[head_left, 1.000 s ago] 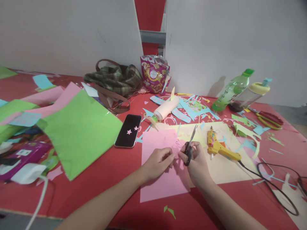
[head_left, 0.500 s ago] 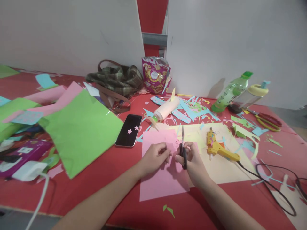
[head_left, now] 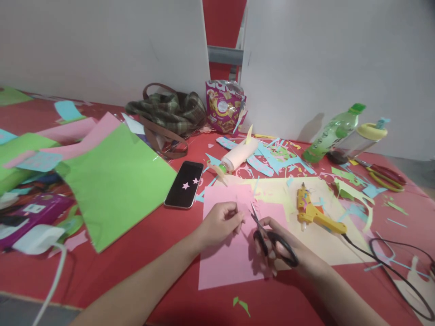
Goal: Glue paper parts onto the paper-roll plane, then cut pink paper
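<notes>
Black-handled metal scissors (head_left: 258, 224), in the right hand's (head_left: 281, 247) grip above a flat pink paper sheet (head_left: 227, 265), have tipped leftward, bringing parted blades near the left hand's (head_left: 220, 224) narrow pinch, contents unclear.

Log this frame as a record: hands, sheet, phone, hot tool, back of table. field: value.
left_hand: left hand, fingers curled above the pink sheet; any held scrap too small to tell
right_hand: right hand holds black-handled scissors
blades: slightly parted, pointing away from the person
phone: dark-screened phone, two pink stars on it
hot_tool: yellow glue gun on cream sheet
back: plaid bag, purple snack pouch
</notes>
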Motion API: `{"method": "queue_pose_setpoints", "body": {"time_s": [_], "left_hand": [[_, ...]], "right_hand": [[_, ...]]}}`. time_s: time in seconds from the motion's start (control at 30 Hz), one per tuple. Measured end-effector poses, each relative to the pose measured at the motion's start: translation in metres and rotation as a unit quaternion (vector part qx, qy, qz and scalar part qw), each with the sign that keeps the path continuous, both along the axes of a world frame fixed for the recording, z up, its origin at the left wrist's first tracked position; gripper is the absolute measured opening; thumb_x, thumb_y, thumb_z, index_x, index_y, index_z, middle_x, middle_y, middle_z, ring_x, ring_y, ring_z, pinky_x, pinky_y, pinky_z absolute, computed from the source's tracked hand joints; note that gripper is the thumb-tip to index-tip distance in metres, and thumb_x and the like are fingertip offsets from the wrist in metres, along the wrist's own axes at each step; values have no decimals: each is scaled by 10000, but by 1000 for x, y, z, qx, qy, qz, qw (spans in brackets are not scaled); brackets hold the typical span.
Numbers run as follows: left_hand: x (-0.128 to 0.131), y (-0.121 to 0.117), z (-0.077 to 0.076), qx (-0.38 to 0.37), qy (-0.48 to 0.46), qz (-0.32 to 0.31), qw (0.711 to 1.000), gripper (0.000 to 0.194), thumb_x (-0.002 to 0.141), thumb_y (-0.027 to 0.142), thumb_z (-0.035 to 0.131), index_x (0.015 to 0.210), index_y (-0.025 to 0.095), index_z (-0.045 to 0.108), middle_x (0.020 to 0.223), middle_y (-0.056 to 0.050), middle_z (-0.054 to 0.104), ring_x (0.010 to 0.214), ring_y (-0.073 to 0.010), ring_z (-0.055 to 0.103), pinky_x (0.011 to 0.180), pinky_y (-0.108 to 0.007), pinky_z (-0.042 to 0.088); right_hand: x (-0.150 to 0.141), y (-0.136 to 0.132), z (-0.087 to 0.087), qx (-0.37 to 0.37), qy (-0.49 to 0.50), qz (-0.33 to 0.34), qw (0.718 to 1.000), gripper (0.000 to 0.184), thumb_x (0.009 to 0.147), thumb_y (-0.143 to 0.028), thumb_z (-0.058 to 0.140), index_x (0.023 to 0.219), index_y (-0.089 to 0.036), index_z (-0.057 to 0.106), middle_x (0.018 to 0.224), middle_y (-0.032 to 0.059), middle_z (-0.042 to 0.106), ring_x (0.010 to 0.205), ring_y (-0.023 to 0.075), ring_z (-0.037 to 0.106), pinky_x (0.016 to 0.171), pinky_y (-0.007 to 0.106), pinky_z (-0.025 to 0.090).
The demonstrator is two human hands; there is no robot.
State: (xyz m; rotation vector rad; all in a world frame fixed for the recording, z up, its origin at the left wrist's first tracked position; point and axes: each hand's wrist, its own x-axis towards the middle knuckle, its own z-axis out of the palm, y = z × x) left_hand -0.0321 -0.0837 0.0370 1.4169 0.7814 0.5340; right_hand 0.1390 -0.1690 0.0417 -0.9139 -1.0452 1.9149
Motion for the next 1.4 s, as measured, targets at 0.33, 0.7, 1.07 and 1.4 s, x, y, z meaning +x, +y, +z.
{"method": "queue_pose_setpoints", "body": {"time_s": [0.33,0.7,1.07,1.4], "left_hand": [[-1,-4,2,4,33,7,999,234,767,267,416,564,152,394,463,54,436,392,-55,420,371,-169,375],[-1,-9,0,-14,29,11,999,213,777,280,418,607,152,424,475,51,444,410,-64,446,392,-178,381],[1,-7,1,2,41,9,999,223,781,271,402,591,155,399,470,54,440,405,-57,438,417,-180,388],[0,-5,3,3,35,-1,999,253,780,285,395,562,157,374,466,51,426,414,-60,442,420,-181,388]], "right_hand": [[-5,-5,-3,27,-23,-6,999,408,698,-485,543,905,-200,337,682,-8,489,533,110,526,462,228,390],[-10,-8,-11,17,0,-11,1000,396,714,-477,529,913,-203,323,644,-1,524,504,118,522,469,245,376],[-15,-5,-7,38,-11,-19,999,371,743,-498,473,880,-204,291,625,-22,486,486,93,513,414,191,374],[-16,-5,-12,39,-21,-32,999,376,736,-506,476,876,-200,307,585,-33,492,438,78,496,366,165,348]]}}
